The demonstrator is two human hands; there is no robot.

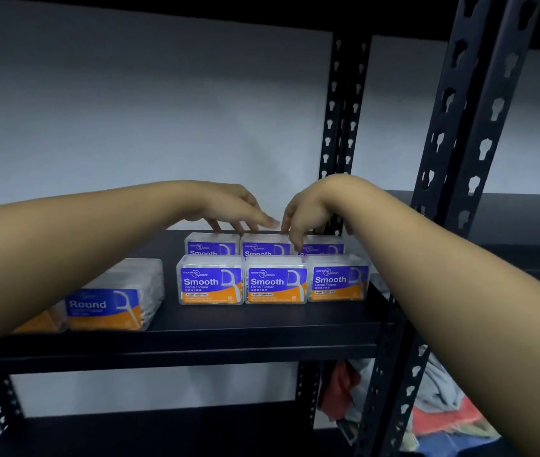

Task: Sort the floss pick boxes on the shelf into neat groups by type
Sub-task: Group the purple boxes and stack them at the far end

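Observation:
Several clear "Smooth" floss boxes with blue and orange labels stand in two rows on the black shelf (262, 321). The front row has three: left (211, 281), middle (275, 282), right (339, 279). Behind them the back row shows a left box (212, 244), a middle box (265, 246) and a right box (323, 247). My left hand (229, 206) hovers over the back row, fingers spread, fingertips touching the tops of the left and middle back boxes. My right hand (308, 209) reaches down, a finger between the middle and right back boxes. A "Round" box (113, 295) stands apart at the left.
A second orange-labelled box (43, 319) is partly hidden behind my left forearm. Black perforated uprights (341, 133) (479, 127) stand at the shelf's right end. A lower shelf (163, 433) sits below, and crumpled red and grey cloth (439, 400) lies at lower right.

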